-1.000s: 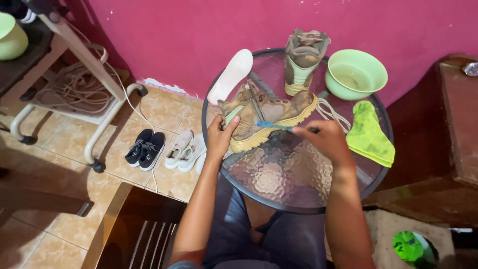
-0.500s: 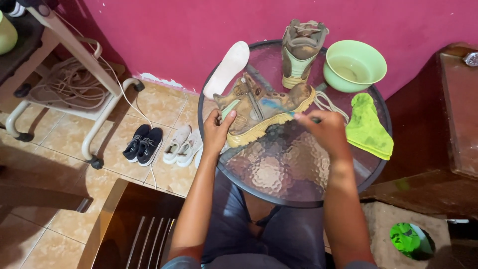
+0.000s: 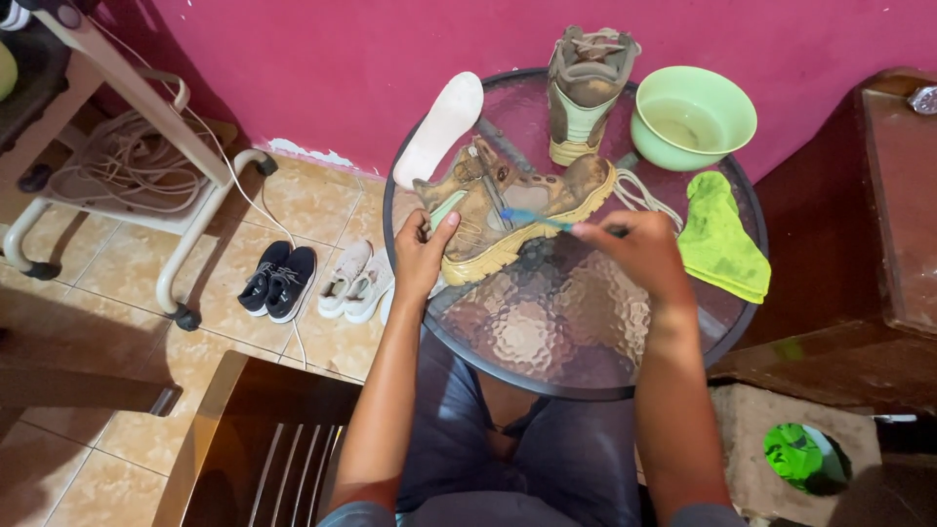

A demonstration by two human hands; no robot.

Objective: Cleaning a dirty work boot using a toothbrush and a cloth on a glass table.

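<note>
While the left hand still grasps the boot, the right hand has drawn the clenched toothbrush across it.

Round glass-topped desk, dark rim. Directly on it: muddy tan boot on its side, second boot upright, white insole, green bowl, green cloth.

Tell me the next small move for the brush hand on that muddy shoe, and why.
Probably stroke the toothbrush across the muddy shoe: the right hand has its bristles at the laces, and the left hand steadies the shoe on the glass table.
</note>
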